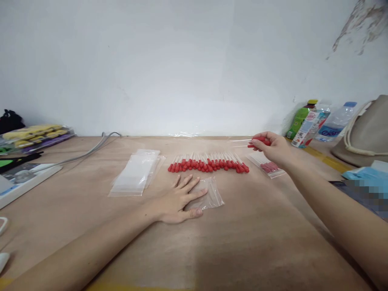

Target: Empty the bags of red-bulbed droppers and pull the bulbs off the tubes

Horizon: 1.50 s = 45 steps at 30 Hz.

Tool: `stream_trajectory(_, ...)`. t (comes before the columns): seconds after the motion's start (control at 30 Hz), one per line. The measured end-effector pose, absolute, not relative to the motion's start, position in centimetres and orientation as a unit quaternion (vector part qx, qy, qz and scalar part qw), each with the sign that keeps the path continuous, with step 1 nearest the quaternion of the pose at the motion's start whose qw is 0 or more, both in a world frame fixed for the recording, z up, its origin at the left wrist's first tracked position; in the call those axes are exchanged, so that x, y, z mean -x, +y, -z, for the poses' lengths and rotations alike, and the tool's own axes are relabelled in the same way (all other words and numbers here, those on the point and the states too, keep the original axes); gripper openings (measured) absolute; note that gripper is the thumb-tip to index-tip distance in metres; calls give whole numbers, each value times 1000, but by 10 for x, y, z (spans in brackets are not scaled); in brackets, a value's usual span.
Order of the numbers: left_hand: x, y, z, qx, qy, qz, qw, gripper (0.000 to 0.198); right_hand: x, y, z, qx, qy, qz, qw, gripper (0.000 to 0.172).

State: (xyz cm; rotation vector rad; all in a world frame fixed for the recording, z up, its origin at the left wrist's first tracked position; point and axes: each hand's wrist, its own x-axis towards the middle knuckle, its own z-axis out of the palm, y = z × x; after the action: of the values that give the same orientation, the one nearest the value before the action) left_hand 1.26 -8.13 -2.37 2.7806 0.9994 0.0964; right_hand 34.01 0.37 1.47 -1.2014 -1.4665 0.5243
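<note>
A row of several red-bulbed glass droppers (209, 163) lies across the middle of the wooden table (242, 242). My left hand (178, 200) rests flat, fingers spread, on a small clear zip bag (209, 194) in front of that row. Raised at the row's right end, my right hand (273, 147) pinches a couple of red-bulbed droppers (253, 141) whose glass tips point left. Under that hand lies a filled bag of droppers (268, 165).
A stack of empty clear bags (136, 173) lies left of the row. Bottles (315, 123) and a beige bag (366, 133) stand at the right. Yellow packets (36, 135), a grey cable (91, 151) and a white tray (21, 178) occupy the left.
</note>
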Motion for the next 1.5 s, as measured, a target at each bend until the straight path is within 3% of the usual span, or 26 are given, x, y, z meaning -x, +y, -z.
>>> stream_trajectory(0.13,-18,-83,17,-941,315,-101,65,46,-319,8,5,506,-697,-19,508,20)
stream_trajectory(0.3,-21,-79,21,-952,272,-103,100,48,-296,15,24,479,-800,159,325,23)
stream_trajectory(0.43,-21,-78,26,-946,289,-78,125,51,-290,20,32,464,-836,212,201,28)
stream_trajectory(0.57,-23,-79,28,-941,307,-69,121,51,-288,19,35,440,-857,217,159,33)
stream_trajectory(0.77,-23,-80,27,-940,308,-72,126,52,-285,13,36,453,-848,232,150,42)
stream_trajectory(0.93,-22,-80,30,-939,301,-96,137,50,-290,8,34,450,-848,205,191,31)
stream_trajectory(1.23,-24,-80,29,-938,311,-79,131,52,-271,4,22,491,-780,180,344,26)
stream_trajectory(1.5,-22,-82,31,-936,310,-96,135,51,-220,12,29,462,-836,149,257,31)
